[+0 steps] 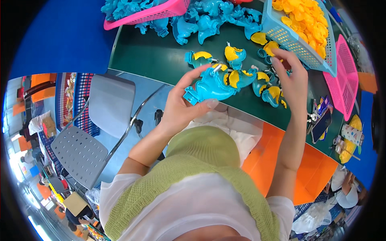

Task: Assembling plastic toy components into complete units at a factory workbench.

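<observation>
My left hand (pixel 183 106) is closed around a hollow blue plastic toy shell (pixel 213 86), holding it above the table's near edge. A small metal pin (pixel 217 68) shows at the shell's upper end. Over the table to the right, my right hand (pixel 291 72) is bent, its thumb and index finger apart with nothing visible between them. Its index fingertip is at a yellow curved plastic piece (pixel 270 47), next to small blue rings (pixel 262 53). Several blue-and-yellow part assemblies (pixel 235 55) lie near both hands, some partly hidden by the held shell.
Blue shells (pixel 209 28) are piled at the back beside a pink basket (pixel 148 15). A light-blue basket (pixel 297 44) of yellow pieces stands back right, next to a pink basket (pixel 341 76). A phone (pixel 321 126) lies at the green table's (pixel 140 52) right; a grey chair (pixel 108 98) stands left.
</observation>
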`<move>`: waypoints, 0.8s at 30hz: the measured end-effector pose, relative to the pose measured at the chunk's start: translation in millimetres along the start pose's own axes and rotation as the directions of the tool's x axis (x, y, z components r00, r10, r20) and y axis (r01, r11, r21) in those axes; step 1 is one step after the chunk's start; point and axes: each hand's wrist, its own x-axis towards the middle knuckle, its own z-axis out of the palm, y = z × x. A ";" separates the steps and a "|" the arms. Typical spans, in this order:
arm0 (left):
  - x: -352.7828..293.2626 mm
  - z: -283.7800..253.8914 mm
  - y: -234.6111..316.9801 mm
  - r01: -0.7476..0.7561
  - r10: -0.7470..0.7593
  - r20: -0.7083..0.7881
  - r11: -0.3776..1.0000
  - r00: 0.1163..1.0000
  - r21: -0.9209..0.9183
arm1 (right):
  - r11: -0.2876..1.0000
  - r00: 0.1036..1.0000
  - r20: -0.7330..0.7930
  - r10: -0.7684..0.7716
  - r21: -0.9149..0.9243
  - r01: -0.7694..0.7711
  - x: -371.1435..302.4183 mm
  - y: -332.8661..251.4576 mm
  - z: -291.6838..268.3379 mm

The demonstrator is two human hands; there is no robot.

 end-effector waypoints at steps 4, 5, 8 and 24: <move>2.6 4.7 1.4 -0.066 0.066 0.001 0.997 0.998 0.044 | 0.997 0.999 0.038 -0.017 -0.071 0.019 8.3 0.8 -1.2; 2.9 4.9 1.1 -0.127 0.126 0.016 0.983 0.992 0.129 | 0.996 0.999 0.035 -0.028 -0.081 0.031 7.0 4.3 -3.8; 3.4 9.5 5.0 -0.079 0.078 0.031 0.996 0.996 0.032 | 0.994 0.997 -0.019 0.073 -0.085 -0.074 -6.7 22.3 -19.4; 14.2 44.2 -3.0 -0.051 0.050 0.087 0.999 0.995 0.001 | 0.944 0.975 -0.189 0.119 -0.282 -0.170 -62.5 86.1 -24.7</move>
